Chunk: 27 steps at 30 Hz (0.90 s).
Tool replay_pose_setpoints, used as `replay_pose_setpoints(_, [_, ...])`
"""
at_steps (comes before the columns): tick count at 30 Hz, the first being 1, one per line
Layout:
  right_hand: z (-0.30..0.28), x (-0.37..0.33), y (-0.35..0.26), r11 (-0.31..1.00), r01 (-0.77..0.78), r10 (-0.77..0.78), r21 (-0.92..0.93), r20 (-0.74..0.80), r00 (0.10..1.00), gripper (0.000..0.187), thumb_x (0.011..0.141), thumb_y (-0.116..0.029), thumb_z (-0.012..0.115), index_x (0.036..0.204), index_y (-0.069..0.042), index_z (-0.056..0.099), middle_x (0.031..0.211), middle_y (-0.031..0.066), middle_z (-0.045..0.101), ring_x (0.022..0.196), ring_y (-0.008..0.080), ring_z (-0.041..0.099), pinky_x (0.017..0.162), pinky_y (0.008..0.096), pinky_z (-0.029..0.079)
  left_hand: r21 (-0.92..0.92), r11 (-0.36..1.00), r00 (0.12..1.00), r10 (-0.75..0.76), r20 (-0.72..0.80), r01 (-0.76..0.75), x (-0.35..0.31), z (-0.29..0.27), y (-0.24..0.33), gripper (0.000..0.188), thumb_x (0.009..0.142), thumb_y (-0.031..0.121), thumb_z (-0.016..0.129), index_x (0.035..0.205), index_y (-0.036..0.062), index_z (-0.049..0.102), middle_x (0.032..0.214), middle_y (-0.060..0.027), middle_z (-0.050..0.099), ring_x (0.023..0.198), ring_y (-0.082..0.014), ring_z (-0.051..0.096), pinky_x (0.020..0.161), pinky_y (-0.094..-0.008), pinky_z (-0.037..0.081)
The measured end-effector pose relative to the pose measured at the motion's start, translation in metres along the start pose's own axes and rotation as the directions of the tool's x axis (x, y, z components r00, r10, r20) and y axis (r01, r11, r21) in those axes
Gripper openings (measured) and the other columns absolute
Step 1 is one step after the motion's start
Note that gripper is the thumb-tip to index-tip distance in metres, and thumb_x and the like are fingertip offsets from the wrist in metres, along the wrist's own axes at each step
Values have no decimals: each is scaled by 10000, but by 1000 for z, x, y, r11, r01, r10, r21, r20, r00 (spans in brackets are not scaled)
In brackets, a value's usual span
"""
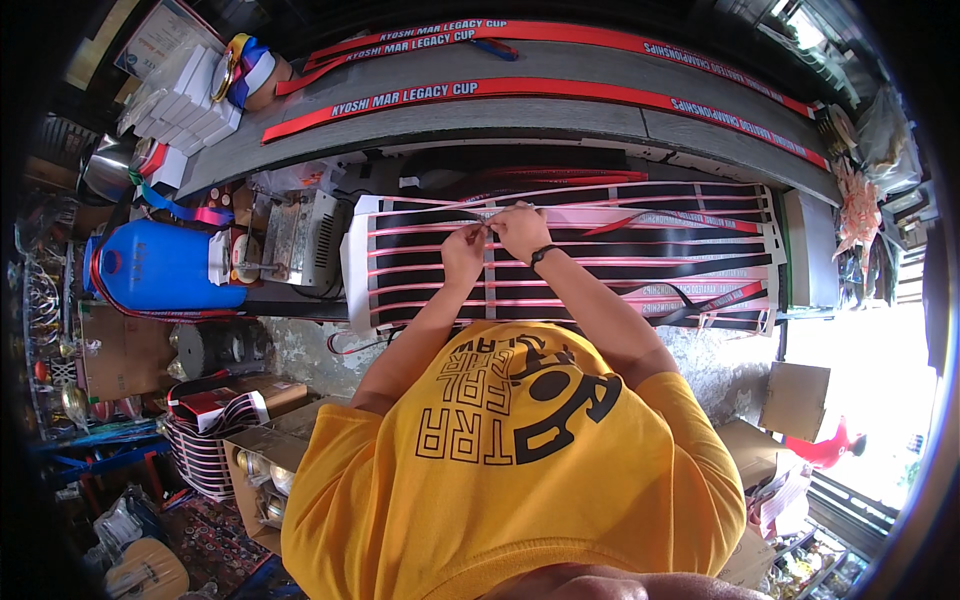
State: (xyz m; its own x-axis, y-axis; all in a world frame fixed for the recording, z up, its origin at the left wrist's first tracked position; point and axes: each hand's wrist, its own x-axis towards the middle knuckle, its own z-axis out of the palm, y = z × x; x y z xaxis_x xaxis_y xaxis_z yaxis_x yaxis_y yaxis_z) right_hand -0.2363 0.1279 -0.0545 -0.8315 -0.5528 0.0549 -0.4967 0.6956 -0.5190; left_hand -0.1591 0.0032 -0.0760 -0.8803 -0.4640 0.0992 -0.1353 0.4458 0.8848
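Observation:
My left hand [464,252] and my right hand [521,232] meet over the printed sheet [440,251], which has black and pink-red stripes and white edges. The fingers of both hands are closed in a pinch, almost touching each other. Whatever lies between the fingertips is too small to make out. Below the hands, a narrow greyish strip [490,291] runs across the stripes. Red ribbons with pale lettering [705,222] lie along the sheet, to the right of my right hand. A black band [541,254] is around my right wrist.
Long red printed ribbons [560,90] stretch along the grey shelf [590,118] beyond the sheet. On the left are a blue plastic container [165,268] and a metal machine [305,240]. White boxes [190,100] are stacked at far left; a cardboard box [250,480] stands below, near my left.

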Motion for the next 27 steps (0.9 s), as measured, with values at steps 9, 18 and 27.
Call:
replay_pose_setpoints(9, [1,0,0,999,29,-30,-27,-34,999,171,860,-208,585,902,-214,751,938,-8,712,1021,231,586,854,502,422,-1,1000,1000,-21,-9,21,0,-1,2,237,883,198,660,928,-29,709,756,-185,693,669,-279,688,631,-343,513])
replay_pose_setpoints(18, [-2,-4,-3,987,108,-114,-121,-43,993,191,856,-206,571,902,-228,755,914,-17,703,1007,222,588,845,488,424,-1,999,997,-49,-56,49,0,0,4,239,854,206,688,870,-32,702,735,-167,690,665,-256,683,636,-335,512])
replay_pose_setpoints(27, [-8,-3,-5,982,110,-114,-152,-16,993,176,848,-206,584,882,-214,756,910,-13,699,991,215,590,834,480,421,-57,996,994,-77,-72,73,0,4,3,200,818,173,681,846,-23,702,725,-153,679,644,-243,659,623,-326,499])
